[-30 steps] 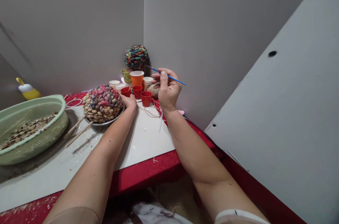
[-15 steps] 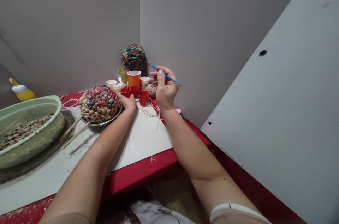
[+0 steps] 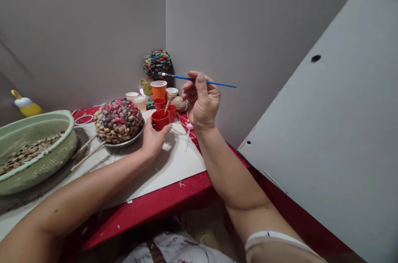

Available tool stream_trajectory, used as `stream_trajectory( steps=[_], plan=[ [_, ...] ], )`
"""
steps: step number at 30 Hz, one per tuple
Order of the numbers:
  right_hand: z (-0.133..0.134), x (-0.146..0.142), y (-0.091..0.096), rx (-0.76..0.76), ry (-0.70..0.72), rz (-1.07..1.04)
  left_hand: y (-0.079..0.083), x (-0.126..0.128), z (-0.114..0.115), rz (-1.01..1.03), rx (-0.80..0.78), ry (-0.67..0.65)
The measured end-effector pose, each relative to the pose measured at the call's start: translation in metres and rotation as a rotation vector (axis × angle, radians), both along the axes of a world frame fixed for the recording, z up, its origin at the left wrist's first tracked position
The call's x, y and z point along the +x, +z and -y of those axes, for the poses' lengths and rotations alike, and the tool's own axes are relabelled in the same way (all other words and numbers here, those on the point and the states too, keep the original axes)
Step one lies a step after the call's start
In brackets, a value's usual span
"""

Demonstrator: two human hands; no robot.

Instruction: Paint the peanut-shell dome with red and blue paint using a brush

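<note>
Left hand [image 3: 154, 138] has brought a red cup [image 3: 160, 122] nearer, fingers clasping it, right of the near ball [image 3: 118, 120]. Right hand [image 3: 203, 103] pinches a brush [image 3: 183, 77] between fingers. Tilting the cup could spill whatever it holds.

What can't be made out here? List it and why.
All in the head view:
Bottom of the red cup in the left hand: hidden by its near wall.
Inside the metal bowl: covered by the pink-topped ball.
Left end of the green basket: cut off by the picture's edge.
Bristles of the blue brush: too small.
</note>
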State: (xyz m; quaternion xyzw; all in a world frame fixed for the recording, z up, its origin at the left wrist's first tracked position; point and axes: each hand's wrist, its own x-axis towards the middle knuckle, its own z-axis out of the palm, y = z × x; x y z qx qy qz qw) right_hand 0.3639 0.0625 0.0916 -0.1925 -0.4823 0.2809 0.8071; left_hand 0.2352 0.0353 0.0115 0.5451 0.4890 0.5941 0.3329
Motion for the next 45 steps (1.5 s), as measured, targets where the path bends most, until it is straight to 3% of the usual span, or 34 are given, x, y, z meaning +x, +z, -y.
stream_trajectory(
  steps=[3, 7, 12, 17, 23, 30, 39, 45],
  plan=[
    [0.006, 0.000, 0.002, -0.039, 0.062, 0.028, 0.010, -0.016, 0.039, -0.009, -0.026, -0.117],
    [0.018, -0.009, 0.000, -0.030, 0.315, 0.168, 0.015, -0.053, 0.074, -0.185, 0.020, -0.156],
    [0.036, -0.029, -0.011, -0.040, 0.603, 0.265, -0.001, -0.097, 0.093, -0.340, -0.003, -0.164],
    [0.045, -0.045, -0.024, -0.009, 0.709, 0.401, -0.009, -0.116, 0.099, -0.346, -0.006, -0.240],
    [0.042, -0.058, -0.035, -0.044, 0.686, 0.525, -0.002, -0.113, 0.089, -0.311, -0.036, -0.300],
    [0.027, -0.056, -0.048, -0.079, 0.437, 0.444, -0.004, -0.118, 0.085, -0.218, -0.092, -0.325],
    [0.056, -0.050, -0.036, -0.021, 0.278, 0.631, -0.006, -0.115, 0.088, -0.345, 0.011, -0.251],
    [0.057, -0.043, -0.035, 0.136, 0.267, 0.605, -0.011, -0.123, 0.087, -0.408, 0.071, -0.189]
  ],
)
